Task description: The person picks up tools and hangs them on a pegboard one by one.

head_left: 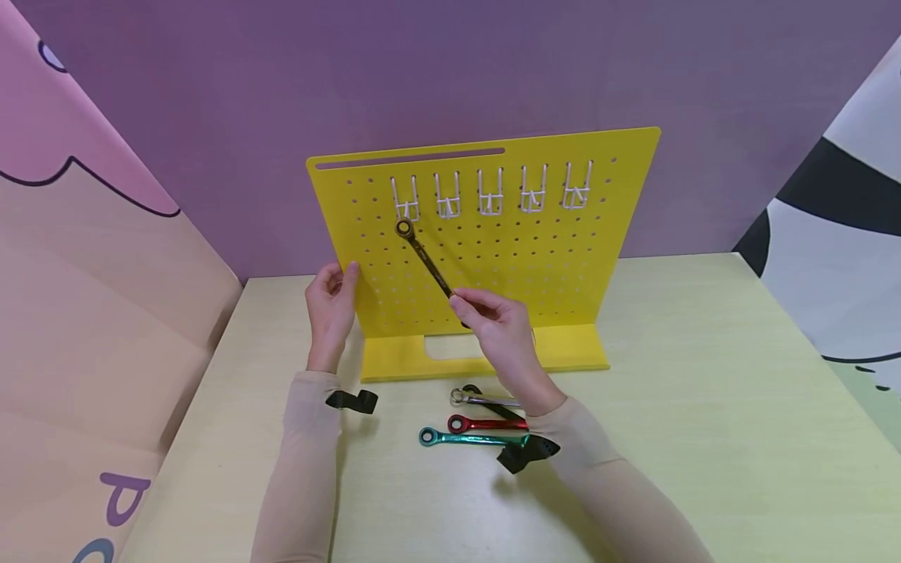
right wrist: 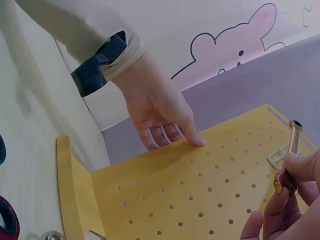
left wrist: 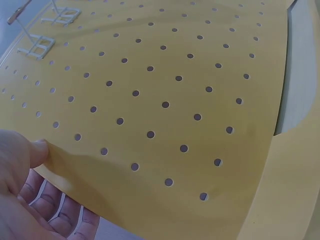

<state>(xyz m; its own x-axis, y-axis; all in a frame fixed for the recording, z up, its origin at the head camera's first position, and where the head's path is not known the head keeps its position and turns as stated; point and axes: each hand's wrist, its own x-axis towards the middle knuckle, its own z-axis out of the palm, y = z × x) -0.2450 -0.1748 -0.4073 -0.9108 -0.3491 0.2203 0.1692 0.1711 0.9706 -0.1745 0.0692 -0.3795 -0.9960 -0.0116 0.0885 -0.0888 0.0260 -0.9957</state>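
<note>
My right hand (head_left: pixel 503 336) pinches a dark bronze ratcheting combination wrench (head_left: pixel 429 264) near its open-jaw end. The wrench slants up to the left, its ring end just below the leftmost white wire hook (head_left: pixel 406 209) in the head view. That hook is one of several in a row on a yellow pegboard (head_left: pixel 563 274), which stands upright on its base. At the board's left edge, my left hand (head_left: pixel 331 309) grips it, thumb on the front face and fingers behind, as the left wrist view shows (left wrist: pixel 20 185).
In front of the board lie a teal wrench (head_left: pixel 464 439), a red wrench (head_left: pixel 486 424), a silver wrench (head_left: pixel 468 397) and a black one (head_left: pixel 501 409), partly hidden by my right arm. The pale table (head_left: pixel 704 391) meets a purple wall (head_left: pixel 450 70) behind.
</note>
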